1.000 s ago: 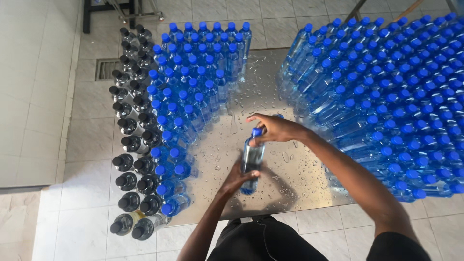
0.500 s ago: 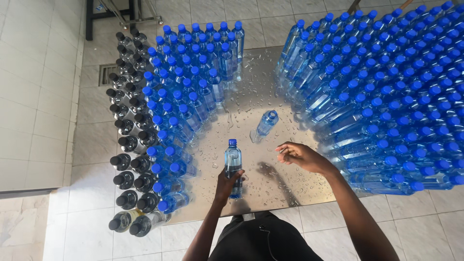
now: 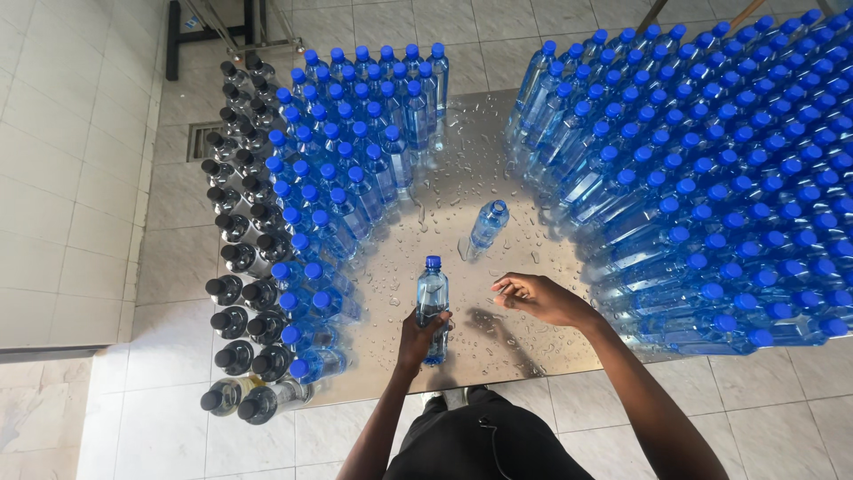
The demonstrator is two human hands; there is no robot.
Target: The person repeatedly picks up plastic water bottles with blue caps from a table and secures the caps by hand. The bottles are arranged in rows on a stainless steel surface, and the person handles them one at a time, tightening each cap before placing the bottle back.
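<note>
Your left hand [image 3: 418, 336] is wrapped around the lower body of a clear water bottle [image 3: 433, 302] with a blue cap, which stands upright on the wet steel table [image 3: 524, 351] near its front edge. Your right hand [image 3: 538, 298] hovers just to the right of that bottle, apart from it, fingers loosely curled and holding nothing. A second blue-capped bottle [image 3: 487, 222] stands alone in the middle of the table, farther from you and well apart from both hands. Water droplets dot the bare metal around it. To your right, a dense block of blue-capped bottles [image 3: 711, 169] fills the table's right side; to your left, a smaller block of the same bottles [image 3: 355, 151] curves along the left side. Beyond that block, at the table's left edge, stands a column of bottles with black caps [image 3: 240, 258]. The tiled floor [image 3: 115, 409] shows below and to the left of the table.
</note>
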